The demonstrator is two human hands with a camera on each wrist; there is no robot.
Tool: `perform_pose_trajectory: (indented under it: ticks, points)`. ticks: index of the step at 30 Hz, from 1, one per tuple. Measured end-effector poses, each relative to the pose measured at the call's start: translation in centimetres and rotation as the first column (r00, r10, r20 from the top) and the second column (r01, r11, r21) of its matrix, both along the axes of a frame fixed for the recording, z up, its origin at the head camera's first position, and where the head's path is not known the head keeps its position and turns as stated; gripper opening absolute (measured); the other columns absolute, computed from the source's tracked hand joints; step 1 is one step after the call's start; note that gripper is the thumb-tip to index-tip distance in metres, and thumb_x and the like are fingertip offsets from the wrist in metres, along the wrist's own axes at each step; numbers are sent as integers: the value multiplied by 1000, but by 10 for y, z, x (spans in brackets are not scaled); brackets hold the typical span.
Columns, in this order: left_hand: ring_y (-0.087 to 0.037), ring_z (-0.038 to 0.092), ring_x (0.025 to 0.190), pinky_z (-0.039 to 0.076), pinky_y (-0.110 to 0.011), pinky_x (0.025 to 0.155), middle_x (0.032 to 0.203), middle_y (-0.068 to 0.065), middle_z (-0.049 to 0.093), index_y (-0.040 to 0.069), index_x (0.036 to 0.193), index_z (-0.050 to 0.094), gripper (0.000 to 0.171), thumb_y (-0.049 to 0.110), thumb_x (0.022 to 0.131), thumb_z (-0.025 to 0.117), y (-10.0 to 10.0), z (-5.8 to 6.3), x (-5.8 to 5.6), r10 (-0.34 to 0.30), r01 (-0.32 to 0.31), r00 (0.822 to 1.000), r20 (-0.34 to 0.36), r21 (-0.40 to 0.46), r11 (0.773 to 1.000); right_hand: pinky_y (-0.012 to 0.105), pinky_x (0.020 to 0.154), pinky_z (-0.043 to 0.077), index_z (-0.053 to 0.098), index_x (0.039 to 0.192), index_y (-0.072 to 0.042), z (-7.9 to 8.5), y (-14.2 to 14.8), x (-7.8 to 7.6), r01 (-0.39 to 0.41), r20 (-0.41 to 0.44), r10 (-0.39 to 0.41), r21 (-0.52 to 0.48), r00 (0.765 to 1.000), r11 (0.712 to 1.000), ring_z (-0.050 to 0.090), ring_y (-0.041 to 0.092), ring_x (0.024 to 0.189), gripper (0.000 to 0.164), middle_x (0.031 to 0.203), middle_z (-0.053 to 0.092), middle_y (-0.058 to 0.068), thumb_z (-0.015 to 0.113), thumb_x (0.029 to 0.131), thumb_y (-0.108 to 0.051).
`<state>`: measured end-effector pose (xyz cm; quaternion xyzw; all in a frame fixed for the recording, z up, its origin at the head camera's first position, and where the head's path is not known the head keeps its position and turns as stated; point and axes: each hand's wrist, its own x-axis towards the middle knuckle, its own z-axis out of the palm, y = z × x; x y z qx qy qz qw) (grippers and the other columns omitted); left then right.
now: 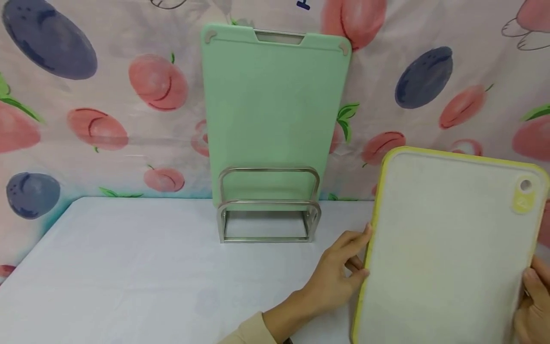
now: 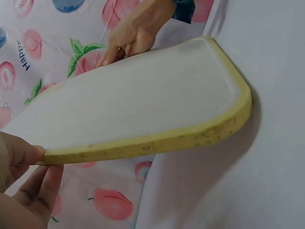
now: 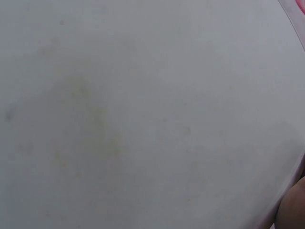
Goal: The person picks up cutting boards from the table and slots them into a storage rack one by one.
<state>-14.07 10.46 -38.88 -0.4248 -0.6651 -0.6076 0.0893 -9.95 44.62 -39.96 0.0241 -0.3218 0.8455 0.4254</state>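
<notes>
A white cutting board (image 1: pixel 442 248) with a yellow rim is held upright at the right of the head view, slightly tilted. My left hand (image 1: pixel 333 274) pinches its left edge between thumb and fingers; the left wrist view shows the thumb on the face and fingers behind the yellow rim. My right hand (image 1: pixel 534 301) grips the opposite edge, partly cut off by the frame. In the right wrist view the board's stained white face (image 3: pixel 152 114) fills nearly everything. A green cutting board (image 1: pixel 275 110) stands upright in a metal rack (image 1: pixel 268 204) at the table's back.
White cloth covers the table (image 1: pixel 129 277). Behind it hangs a fruit-printed curtain (image 1: pixel 240 9), close behind the green board. The rack has a front slot between its metal hoops, left of the white board.
</notes>
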Motion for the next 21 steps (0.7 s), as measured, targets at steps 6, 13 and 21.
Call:
perform_pose_trajectory:
  ticks: [6, 13, 21]
  points:
    - [-6, 52, 76, 49, -15, 73, 132, -7, 48, 4, 148, 32, 79, -20, 79, 65, 2, 0, -10, 5, -5, 1000, 3, 57, 998, 26, 78, 50, 53, 118, 21, 8, -9, -5, -13, -62, 15, 37, 998, 999, 62, 27, 94, 28, 108, 61, 25, 41, 93, 18]
    - [-6, 53, 76, 49, -16, 73, 132, -6, 49, 6, 148, 33, 80, -20, 79, 65, -1, 2, -15, -1, 1, 1000, 16, 54, 999, 30, 70, 51, 53, 104, 27, 14, -13, -12, 2, -123, -19, -135, 992, 991, 61, 32, 81, 20, 96, 57, 29, 49, 84, 26]
    - [-8, 56, 75, 49, -14, 71, 128, -9, 51, 0, 145, 36, 77, -21, 77, 66, 0, 3, -21, 40, -34, 996, -78, 80, 996, 34, 74, 50, 52, 103, 27, 19, -15, -17, 1, -153, -32, -203, 988, 979, 61, 36, 83, 19, 96, 58, 33, 44, 85, 28]
